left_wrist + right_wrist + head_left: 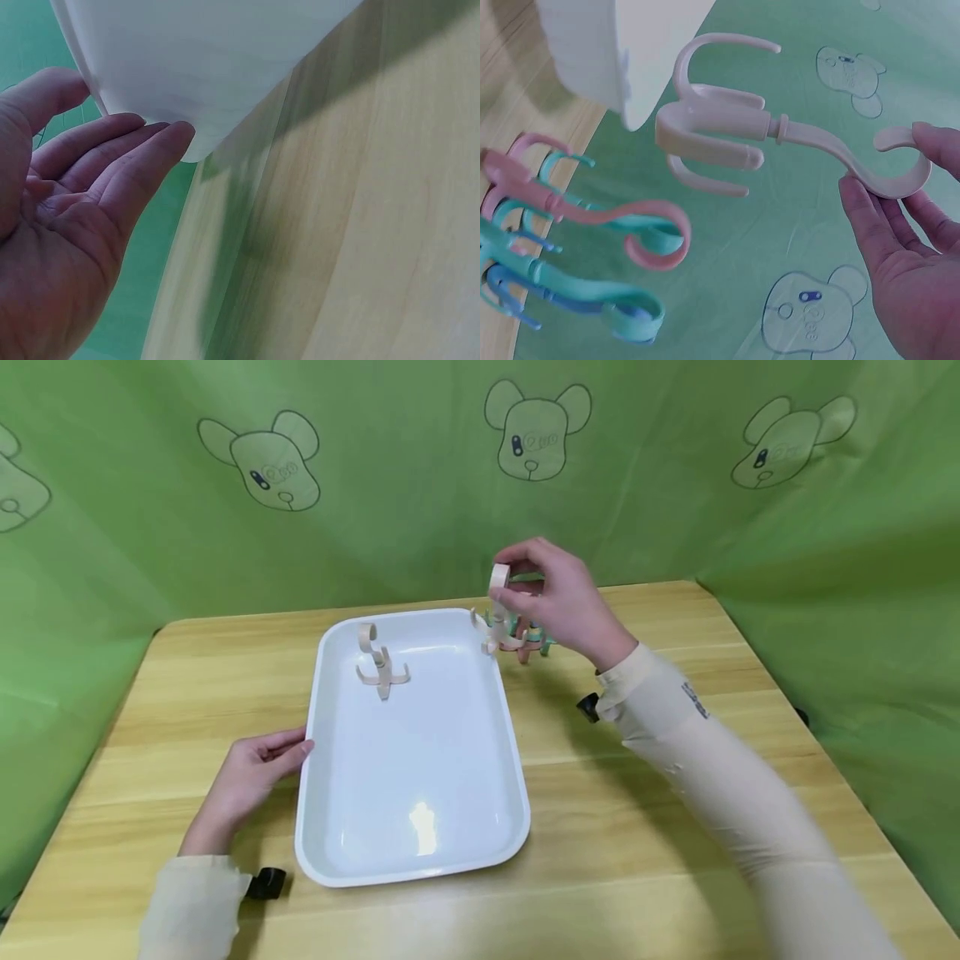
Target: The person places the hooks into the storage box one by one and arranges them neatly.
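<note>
My right hand (557, 597) pinches the curved top of a cream multi-prong hook (712, 127) between thumb and fingers. In the head view this hook hangs at the far right corner of the white tray (420, 760), its prongs low and spread. A similar cream hook (383, 677) stands inside the tray, in its far left part, on its prongs. At the tray's left side, my left hand (251, 777) holds the edge. The left wrist view has the thumb at the rim and the fingers (146, 169) against the outer wall.
Beyond the tray's far right corner, several coloured hooks are grouped on the wooden table (637, 827): pink (592, 210), teal (585, 285) and blue (574, 300). A green curtain (405, 485) with bear-head drawings rises behind the table and along its sides.
</note>
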Available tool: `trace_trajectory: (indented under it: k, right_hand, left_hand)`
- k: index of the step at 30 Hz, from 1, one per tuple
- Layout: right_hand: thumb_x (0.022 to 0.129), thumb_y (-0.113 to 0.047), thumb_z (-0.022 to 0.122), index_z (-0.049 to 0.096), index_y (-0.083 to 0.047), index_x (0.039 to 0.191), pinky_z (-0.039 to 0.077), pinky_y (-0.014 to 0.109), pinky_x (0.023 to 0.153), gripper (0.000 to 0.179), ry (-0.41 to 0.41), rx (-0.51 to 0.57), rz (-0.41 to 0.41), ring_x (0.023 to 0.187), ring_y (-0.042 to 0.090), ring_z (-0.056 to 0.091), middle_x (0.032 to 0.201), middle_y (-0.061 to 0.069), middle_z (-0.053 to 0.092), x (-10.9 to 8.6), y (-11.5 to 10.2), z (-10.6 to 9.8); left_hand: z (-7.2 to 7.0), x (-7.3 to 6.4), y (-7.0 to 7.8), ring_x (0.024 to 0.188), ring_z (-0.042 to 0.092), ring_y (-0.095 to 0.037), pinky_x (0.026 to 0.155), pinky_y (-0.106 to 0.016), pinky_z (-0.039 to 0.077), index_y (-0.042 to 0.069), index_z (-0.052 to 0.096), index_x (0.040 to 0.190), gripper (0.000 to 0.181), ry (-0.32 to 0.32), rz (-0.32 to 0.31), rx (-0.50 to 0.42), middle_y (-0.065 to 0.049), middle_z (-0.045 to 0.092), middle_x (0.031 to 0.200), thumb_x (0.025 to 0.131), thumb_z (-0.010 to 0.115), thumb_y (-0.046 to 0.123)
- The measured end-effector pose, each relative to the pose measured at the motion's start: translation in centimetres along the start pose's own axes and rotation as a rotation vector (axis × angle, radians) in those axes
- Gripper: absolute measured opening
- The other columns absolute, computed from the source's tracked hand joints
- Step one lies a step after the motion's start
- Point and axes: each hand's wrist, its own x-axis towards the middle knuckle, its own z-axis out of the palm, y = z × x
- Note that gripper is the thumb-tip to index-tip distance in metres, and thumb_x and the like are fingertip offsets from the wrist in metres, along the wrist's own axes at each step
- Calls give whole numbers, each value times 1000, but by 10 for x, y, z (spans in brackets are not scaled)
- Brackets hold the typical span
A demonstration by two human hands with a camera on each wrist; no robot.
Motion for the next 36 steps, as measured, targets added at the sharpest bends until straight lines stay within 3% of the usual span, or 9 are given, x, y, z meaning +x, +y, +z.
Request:
trace_trajectory:
  k: [6,19,36]
  right_hand:
    - [90,-12,74,59,-3,124,55,26,84,38,-50,64,23,104,18,63,116,5,59,9,-5,12]
    - [88,-3,74,58,1,124,51,25,92,39,-121,198,19,107,20,60,116,9,60,26,2,35]
    - [89,-11,75,60,-3,123,51,26,90,39,-226,118,42,106,17,60,114,4,61,33,21,52]
  left_hand:
    - [-1,-1,-2,97,68,-13,82,-29,56,-11,55,132,54,-3,7,11,-26,61,123,98,65,30]
    - [0,0,-2,97,67,-11,81,-28,56,-12,55,131,52,-1,22,2,-27,61,123,98,64,28]
    - [0,0,-4,98,67,-10,82,-29,56,-12,56,130,52,5,20,-10,-27,61,124,98,64,28]
